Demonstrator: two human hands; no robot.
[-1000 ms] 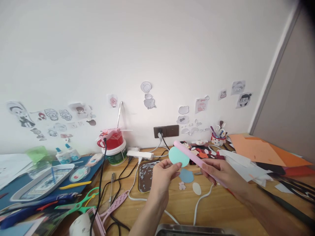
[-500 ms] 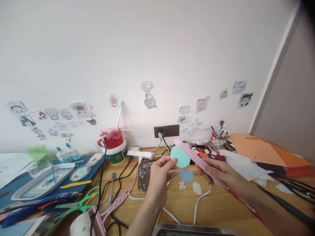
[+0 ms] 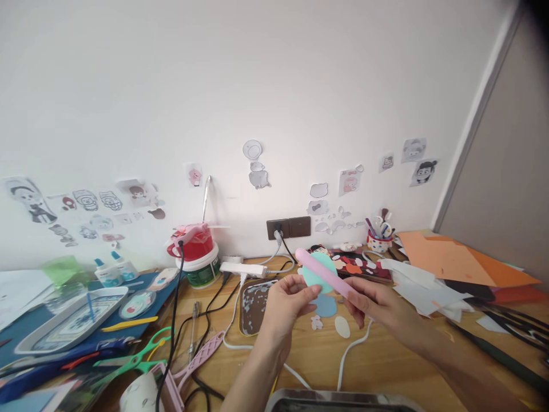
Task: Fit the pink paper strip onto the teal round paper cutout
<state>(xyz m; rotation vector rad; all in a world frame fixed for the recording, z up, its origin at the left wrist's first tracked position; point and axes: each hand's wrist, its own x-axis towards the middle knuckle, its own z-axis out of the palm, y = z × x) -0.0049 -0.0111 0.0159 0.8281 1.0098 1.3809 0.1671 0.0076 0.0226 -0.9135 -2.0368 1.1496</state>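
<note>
Between the thumb and fingers of my left hand (image 3: 285,306), a round mint-green paper disc (image 3: 311,278) is held up above the table. My right hand (image 3: 384,300) is closed around a long pink stick with a rounded end (image 3: 326,274). The stick slants across the face of the disc; whether it presses on it I cannot tell. On the wood below lie a blue paper cutout (image 3: 328,306), a cream oval (image 3: 342,327) and small pale pieces (image 3: 316,323).
A brown tray (image 3: 253,323) stands left of my hands, with a power strip (image 3: 243,269) and cables behind it. Green scissors (image 3: 132,361), a white bucket (image 3: 203,272) and a white tray (image 3: 26,343) are further left. Orange paper sheets (image 3: 446,263) lie at right; a metal tray (image 3: 343,395) is in front.
The pink stick has turned and shifted left, now crossing the middle of the mint disc instead of its right edge. The disc has moved slightly right with my left hand.
</note>
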